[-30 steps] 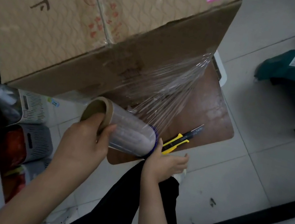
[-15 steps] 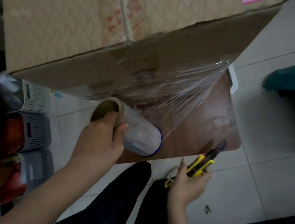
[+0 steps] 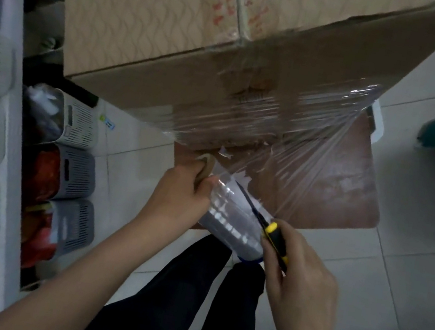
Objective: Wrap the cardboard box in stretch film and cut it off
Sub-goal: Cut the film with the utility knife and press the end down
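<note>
**Cardboard box**: above and fwd of both your hands, resting on a brown board that juts out ahead of your R hand. Lower band of the near face is under film; upper part bare.

**Stretch film**: web runs taut from the box's R corner down to the roll, just fwd of your R hand. Judged: kept tight so the blade bites rather than drags.

**Film roll**: between your hands, tilted, held low and off the box to keep that tension.

**L hand**: wrapped round the roll's cardboard core end, thumb onto the film. Firm grasp; acts as anchor.

**R hand**: clenched round the utility knife handle, right beside the roll's lower end.

**Knife:** blade out, lying along the roll where the web leaves it, tip aimed toward your L fingers.

**Assessment:** wrapping looks complete, cut-off in hand, film not yet severed. Risk: blade path runs toward L thumb. Rec: cut away from L hand.
</note>
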A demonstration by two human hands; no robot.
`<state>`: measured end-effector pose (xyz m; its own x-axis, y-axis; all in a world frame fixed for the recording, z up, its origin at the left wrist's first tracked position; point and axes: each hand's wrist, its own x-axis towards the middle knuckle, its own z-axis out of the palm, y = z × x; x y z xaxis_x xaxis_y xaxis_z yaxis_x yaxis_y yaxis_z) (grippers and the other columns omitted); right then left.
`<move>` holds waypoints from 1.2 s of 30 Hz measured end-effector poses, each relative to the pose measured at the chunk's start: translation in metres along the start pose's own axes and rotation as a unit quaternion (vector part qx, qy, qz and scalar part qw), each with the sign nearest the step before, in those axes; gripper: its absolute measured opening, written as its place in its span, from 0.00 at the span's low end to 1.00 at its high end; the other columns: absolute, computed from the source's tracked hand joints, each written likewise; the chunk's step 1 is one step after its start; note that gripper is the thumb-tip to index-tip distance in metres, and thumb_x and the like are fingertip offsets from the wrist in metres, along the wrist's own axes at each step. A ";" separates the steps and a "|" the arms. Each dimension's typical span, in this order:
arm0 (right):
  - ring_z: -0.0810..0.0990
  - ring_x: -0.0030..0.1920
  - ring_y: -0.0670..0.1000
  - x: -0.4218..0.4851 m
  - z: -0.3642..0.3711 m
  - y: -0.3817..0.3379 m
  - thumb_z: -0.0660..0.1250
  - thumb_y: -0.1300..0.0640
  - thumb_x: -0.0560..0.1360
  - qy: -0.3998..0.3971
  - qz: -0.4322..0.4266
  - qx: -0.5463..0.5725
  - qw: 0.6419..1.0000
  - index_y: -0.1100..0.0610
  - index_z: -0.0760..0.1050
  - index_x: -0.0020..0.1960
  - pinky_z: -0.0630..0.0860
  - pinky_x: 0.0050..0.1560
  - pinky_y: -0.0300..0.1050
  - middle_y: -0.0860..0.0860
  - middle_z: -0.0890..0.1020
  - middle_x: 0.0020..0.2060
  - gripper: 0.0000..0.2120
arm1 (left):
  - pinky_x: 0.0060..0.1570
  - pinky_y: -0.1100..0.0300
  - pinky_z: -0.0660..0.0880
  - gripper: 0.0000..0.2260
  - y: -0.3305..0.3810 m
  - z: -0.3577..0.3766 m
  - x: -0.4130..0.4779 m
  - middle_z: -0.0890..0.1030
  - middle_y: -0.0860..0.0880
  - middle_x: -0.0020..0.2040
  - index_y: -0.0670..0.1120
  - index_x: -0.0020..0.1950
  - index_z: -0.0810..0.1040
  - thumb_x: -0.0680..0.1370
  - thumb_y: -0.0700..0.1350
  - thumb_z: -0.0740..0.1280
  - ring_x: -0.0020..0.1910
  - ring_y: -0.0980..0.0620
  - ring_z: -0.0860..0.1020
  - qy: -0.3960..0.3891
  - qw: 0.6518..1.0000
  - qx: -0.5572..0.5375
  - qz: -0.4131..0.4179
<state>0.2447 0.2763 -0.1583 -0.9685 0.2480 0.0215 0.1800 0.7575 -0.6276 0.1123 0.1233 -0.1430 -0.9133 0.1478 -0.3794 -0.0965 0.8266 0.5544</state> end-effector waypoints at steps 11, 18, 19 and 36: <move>0.77 0.27 0.56 0.029 0.000 -0.009 0.70 0.55 0.74 -0.077 -0.010 -0.085 0.993 0.60 0.79 0.51 0.67 0.22 0.44 0.54 0.79 0.31 0.10 | 0.30 0.63 0.66 0.10 -0.005 -0.003 0.011 0.81 0.38 0.38 0.37 0.42 0.79 0.77 0.43 0.63 0.38 0.45 0.79 -0.018 1.000 -0.008 -0.015; 0.77 0.26 0.55 0.032 -0.001 -0.009 0.71 0.56 0.74 -0.089 -0.020 -0.100 0.991 0.60 0.80 0.54 0.69 0.22 0.44 0.54 0.79 0.32 0.11 | 0.32 0.60 0.65 0.11 -0.005 -0.007 0.016 0.79 0.35 0.38 0.34 0.41 0.77 0.76 0.43 0.64 0.36 0.41 0.77 -0.013 1.000 -0.010 -0.011; 0.77 0.27 0.55 0.032 -0.001 -0.009 0.71 0.56 0.74 -0.088 -0.020 -0.101 0.991 0.60 0.79 0.55 0.70 0.21 0.44 0.54 0.79 0.32 0.12 | 0.33 0.59 0.64 0.12 -0.005 -0.007 0.017 0.79 0.33 0.39 0.33 0.42 0.76 0.76 0.43 0.64 0.36 0.40 0.77 -0.013 1.000 -0.011 -0.010; 0.72 0.23 0.51 0.032 -0.009 -0.004 0.82 0.68 0.54 -0.175 -0.038 -0.235 0.955 0.63 0.78 0.61 0.61 0.23 0.40 0.54 0.76 0.27 0.36 | 0.30 0.60 0.62 0.09 0.000 -0.005 0.016 0.70 0.38 0.30 0.32 0.36 0.71 0.73 0.38 0.62 0.29 0.51 0.68 -0.029 0.998 -0.041 -0.038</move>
<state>0.2149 0.2865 -0.1485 -0.9654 0.0271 -0.2593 0.0847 0.9732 -0.2137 0.0960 0.1228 -0.1454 -0.8776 0.1195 -0.4642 -0.1993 0.7899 0.5800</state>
